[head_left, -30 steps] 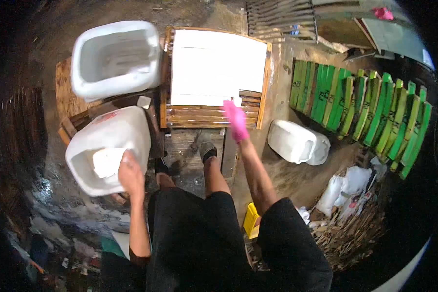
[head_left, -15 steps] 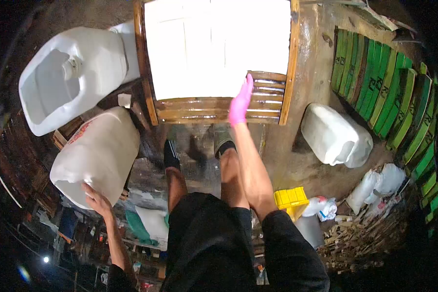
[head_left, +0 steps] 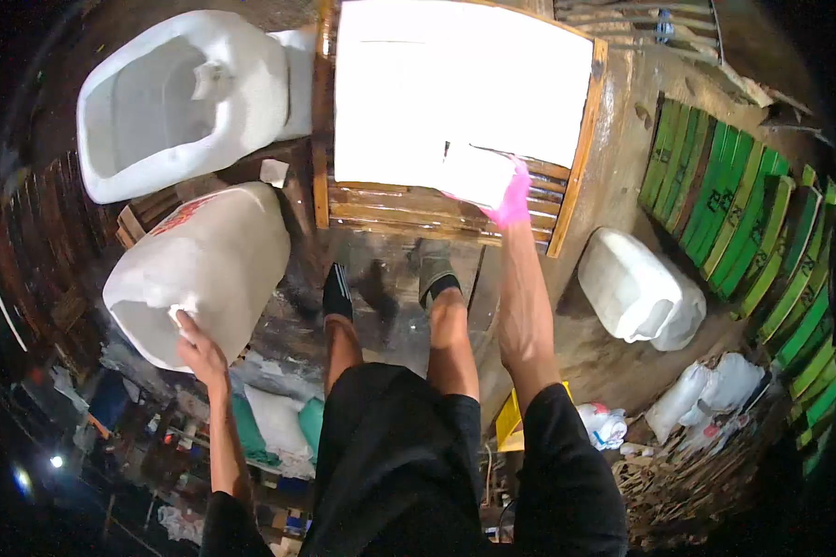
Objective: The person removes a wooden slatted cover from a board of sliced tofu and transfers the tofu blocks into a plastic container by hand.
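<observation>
My left hand (head_left: 200, 346) is bare and closed at the opening of a white plastic container (head_left: 218, 251) with red marks, pinching something small and pale that I cannot make out. My right hand (head_left: 511, 197), in a pink glove, grips a white block (head_left: 478, 176) at the near right corner of a bright white layer. That layer (head_left: 455, 84) covers most of a slatted wooden rack (head_left: 390, 206); its surface is overexposed. Bare wet slats show along the rack's near edge.
A large cut-open white container (head_left: 251, 93) lies at the upper left. Green slatted racks (head_left: 715, 195) line the right side, with another white container (head_left: 627, 283) nearer. White sacks (head_left: 706, 395), wood scraps (head_left: 669, 483) and a yellow crate (head_left: 509, 422) sit at the lower right.
My right hand, earlier flat and stretched out over the slats, has moved right and closed on a white block. My left hand stays at the container's opening, its fingers now pinched. The view has shifted.
</observation>
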A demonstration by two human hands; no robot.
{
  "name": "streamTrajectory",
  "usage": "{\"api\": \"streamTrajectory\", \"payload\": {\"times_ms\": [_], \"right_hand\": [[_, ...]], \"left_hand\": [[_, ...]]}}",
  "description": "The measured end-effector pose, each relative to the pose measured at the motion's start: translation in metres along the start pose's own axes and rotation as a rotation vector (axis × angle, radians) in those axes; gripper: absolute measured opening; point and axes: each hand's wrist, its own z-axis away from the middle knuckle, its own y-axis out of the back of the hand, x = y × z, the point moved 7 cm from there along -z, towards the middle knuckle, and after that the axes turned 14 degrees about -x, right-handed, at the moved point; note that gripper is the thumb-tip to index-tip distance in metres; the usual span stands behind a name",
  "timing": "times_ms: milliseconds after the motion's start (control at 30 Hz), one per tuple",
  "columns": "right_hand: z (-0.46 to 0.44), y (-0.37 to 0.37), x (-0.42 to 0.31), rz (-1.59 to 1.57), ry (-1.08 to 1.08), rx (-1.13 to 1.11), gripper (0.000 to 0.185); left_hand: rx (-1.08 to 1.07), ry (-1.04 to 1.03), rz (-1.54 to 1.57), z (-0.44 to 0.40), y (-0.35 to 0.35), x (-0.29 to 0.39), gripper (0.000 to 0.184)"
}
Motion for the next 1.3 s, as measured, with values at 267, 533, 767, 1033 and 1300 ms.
{"api": "streamTrajectory", "payload": {"times_ms": [267, 533, 767, 1033, 1300], "right_hand": [[0.093, -0.114, -0.071, 0.06, 0.012, 0.593, 0.042], [0.049, -0.452, 0.024, 0.389, -0.307, -0.023, 0.064], [-0.063, -0.552, 0.24, 1.129, -0.68, -0.609, 0.046], [-0.109, -0.451, 0.272, 2.124, -0.934, -0.323, 0.034], [-0.102, -0.442, 0.272, 2.435, -0.972, -0.234, 0.03]], "left_hand": [[-0.053, -0.2, 0.231, 0.015, 0.007, 0.041, 0.051], [-0.186, -0.604, 0.948, 0.11, 0.069, 0.117, 0.074], [-0.116, 0.359, 1.645, 0.0, 0.039, -0.001, 0.076], [-0.711, 0.983, 1.401, -0.02, -0.032, -0.016, 0.08], [-0.7, 1.04, 1.621, -0.022, -0.111, -0.023, 0.091]]}}
